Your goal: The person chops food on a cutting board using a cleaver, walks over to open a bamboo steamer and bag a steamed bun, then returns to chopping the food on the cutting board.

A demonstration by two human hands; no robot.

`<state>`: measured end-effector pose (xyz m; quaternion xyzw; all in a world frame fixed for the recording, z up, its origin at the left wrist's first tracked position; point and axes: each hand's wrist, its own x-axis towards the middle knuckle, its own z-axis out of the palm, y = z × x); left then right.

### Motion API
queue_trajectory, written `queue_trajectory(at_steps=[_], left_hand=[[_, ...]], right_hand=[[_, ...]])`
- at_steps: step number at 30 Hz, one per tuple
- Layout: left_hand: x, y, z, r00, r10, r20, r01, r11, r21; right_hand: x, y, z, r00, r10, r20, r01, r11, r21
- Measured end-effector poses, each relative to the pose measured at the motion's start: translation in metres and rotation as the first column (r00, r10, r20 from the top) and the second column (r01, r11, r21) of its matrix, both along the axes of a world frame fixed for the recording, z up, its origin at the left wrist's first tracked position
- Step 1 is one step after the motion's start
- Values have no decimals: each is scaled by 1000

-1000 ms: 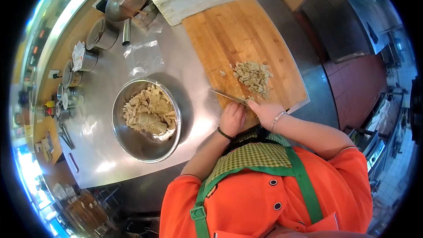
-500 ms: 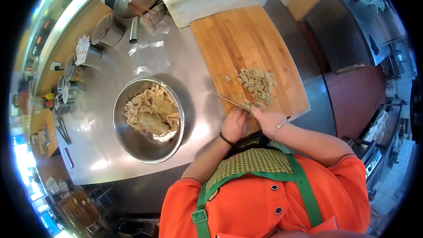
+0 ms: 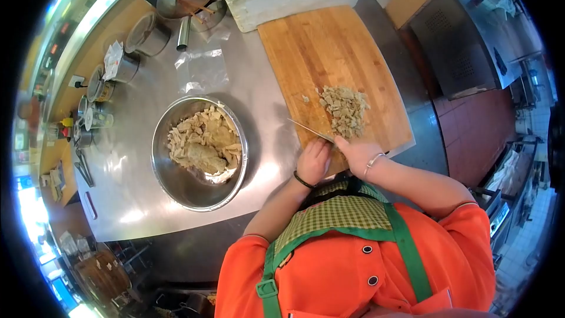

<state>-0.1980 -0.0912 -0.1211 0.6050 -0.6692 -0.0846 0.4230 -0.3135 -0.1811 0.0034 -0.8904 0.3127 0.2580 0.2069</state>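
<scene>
Apparently stiff and best held by its handle, the knife (image 3: 311, 130) slants over the near-left corner of the chopping board (image 3: 303, 53), right hand (image 3: 358, 156) wrapped round that handle, left hand (image 3: 313, 161) bunched beside it, whether pinching anything I cannot tell.

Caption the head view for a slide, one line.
Right hand grips a knife, left hand close beside it, over a wooden cutting board with chopped food; metal bowl at left.
</scene>
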Motion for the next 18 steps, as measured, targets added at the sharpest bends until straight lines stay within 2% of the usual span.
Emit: queue_trajectory(at_steps=[3, 5, 6, 8, 9, 10, 12, 13, 15, 16, 18], left_hand=[[0, -1, 1, 1000, 6, 2, -5, 999, -37], [4, 0, 1, 999, -46, -2, 46, 998, -40], [5, 1, 1, 999, -48, 0, 48, 998, -39], [4, 3, 2, 999, -53, -9, 52, 999, -16], [4, 2, 3, 999, -47, -10, 47, 999, -22], [4, 2, 3, 999, -40, -4, 40, 999, -23], [4, 5, 3, 999, -41, -1, 41, 999, -17], [4, 4, 1, 999, -47, -7, 47, 999, -10], [5, 1, -1, 998, -55, -19, 55, 998, -3], [4, 2, -1, 999, -48, -14, 48, 999, -7], [4, 5, -1, 999, -34, -11, 34, 999, -2]], right_hand=[[4, -4, -27, 997, -1, 78, 2, 1000, -11], [2, -8, -39, 961, -142, 239, 142, 990, 17], [3, -10, -37, 960, -144, 241, 144, 989, 19], [3, -13, -30, 919, -316, 237, 307, 949, 74], [1, -11, -25, 930, -227, 288, 226, 973, 37], [0, -9, -21, 932, -222, 288, 221, 975, 34], [-4, -3, -6, 989, -66, 129, 68, 998, -12], [-2, -1, 1, 989, -69, 129, 71, 997, -14], [5, 2, 10, 997, -33, -68, 34, 999, 17], [5, 3, 2, 997, -30, -76, 32, 999, 23], [5, 7, -24, 991, -47, 123, 50, 999, -22]])
